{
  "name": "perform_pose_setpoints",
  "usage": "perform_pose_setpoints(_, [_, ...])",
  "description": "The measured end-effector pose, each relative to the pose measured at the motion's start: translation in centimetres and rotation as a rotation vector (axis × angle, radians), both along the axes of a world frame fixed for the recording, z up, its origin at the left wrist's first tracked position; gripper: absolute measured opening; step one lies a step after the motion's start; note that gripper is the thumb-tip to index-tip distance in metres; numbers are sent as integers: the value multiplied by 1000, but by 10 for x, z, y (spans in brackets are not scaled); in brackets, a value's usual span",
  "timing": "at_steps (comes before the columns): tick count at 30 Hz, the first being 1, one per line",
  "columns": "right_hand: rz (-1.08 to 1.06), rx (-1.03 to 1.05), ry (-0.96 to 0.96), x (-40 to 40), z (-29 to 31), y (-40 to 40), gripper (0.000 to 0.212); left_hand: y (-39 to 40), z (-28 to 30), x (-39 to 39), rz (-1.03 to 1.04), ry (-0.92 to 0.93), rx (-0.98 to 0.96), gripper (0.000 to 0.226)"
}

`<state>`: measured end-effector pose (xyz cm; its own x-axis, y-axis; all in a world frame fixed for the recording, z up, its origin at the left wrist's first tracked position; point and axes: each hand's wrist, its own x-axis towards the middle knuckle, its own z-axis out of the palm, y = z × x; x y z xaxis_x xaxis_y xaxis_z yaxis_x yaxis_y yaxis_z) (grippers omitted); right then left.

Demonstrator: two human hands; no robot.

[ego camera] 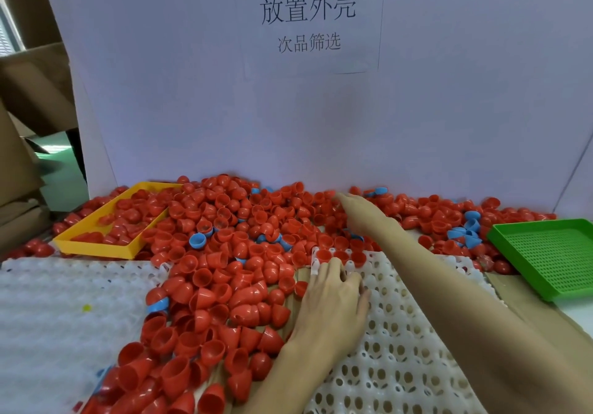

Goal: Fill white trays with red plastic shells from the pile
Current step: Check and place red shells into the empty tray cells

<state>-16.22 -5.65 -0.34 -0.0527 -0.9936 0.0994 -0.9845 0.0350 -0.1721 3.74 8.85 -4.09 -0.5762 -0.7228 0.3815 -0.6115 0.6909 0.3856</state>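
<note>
A tall white board (321, 108) stands across the back of the surface, with a paper sheet (308, 22) of printed characters fixed to its upper middle. Below it a wide pile of red plastic shells (224, 253) spreads over the surface from the foot of the board down to the near edge, thickest in the middle and left of middle. A white tray (401, 349) with rows of round sockets lies at the near right, partly under both forearms; three red shells (341, 257) sit in sockets along its far edge, and the other sockets in view are bare. A second white tray (64, 317) lies at the near left, its right edge touching the pile. A yellow tray (96, 250) sits at the far left with red shells inside it, and a green perforated tray (552, 253) rests at the right edge, just beside the pile. Brown cardboard boxes (19, 156) stand off the surface to the left.

The left hand (333, 298) lies palm down on the near-left corner of the socketed tray, fingers loosely bent and pressing on the tray; whether they hold anything I cannot tell. The right hand (359, 211) reaches far across the pile toward the board, fingers stretched forward onto the shells, gripping nothing that shows. A few blue shells (197, 241) lie scattered among the red, with a small cluster near the green tray.
</note>
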Motion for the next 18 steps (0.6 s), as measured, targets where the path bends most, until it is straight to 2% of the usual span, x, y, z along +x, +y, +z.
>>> perform_pose_setpoints(4, [-66, -110, -61, -14, -12, 1, 23, 1, 1, 0, -6, -9, -8, 29])
perform_pose_setpoints(7, [-72, -196, -190, -22, -13, 7, 7, 0, 0, 1, -3, -17, -4, 29])
perform_pose_setpoints(11, [-27, -235, -331, -31, -11, 22, 8, -1, 0, 1, 1, -31, 7, 30])
perform_pose_setpoints(14, [32, -195, -284, -33, -9, 34, 16, 1, 0, -1, 2, -45, -3, 30])
perform_pose_setpoints(18, [68, -56, -244, -28, -7, 39, 38, 1, -1, -2, 4, -55, -8, 31])
